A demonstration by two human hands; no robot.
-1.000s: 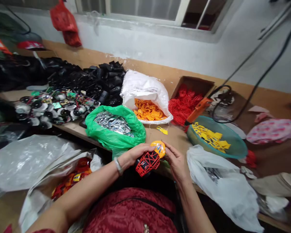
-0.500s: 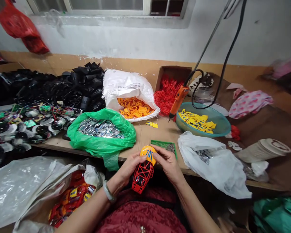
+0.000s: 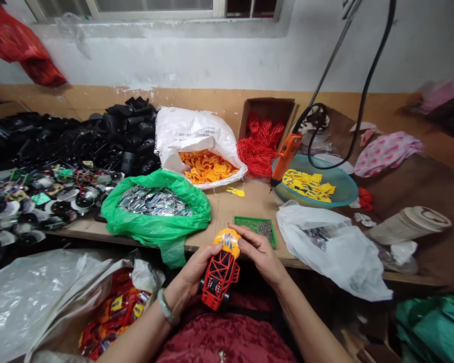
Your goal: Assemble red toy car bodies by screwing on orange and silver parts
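A toy car (image 3: 219,275) with a red lattice frame and an orange-yellow front piece is held between my two hands, below the table's front edge. My left hand (image 3: 196,267) is closed round its left side, the thumb on the orange front. From the right, my right hand (image 3: 261,252) grips the edge of that orange front piece with thumb and fingers. Just beyond my right hand lies a green tray (image 3: 249,222) with small screws. An orange electric screwdriver (image 3: 286,156) hangs above the table, tip down.
A green bag (image 3: 155,234) holds shiny metal parts; a white sack (image 3: 192,123) holds orange pieces. Yellow pieces fill a teal basin (image 3: 340,191). Red frames (image 3: 259,151) spill from a cardboard box. Motor and wire assemblies (image 3: 49,201) and black parts (image 3: 124,131) are heaped left.
The view has shifted slightly. The toy car is turned a little in my hands, and its dark wheels now show on both sides. Both hands keep their grip.
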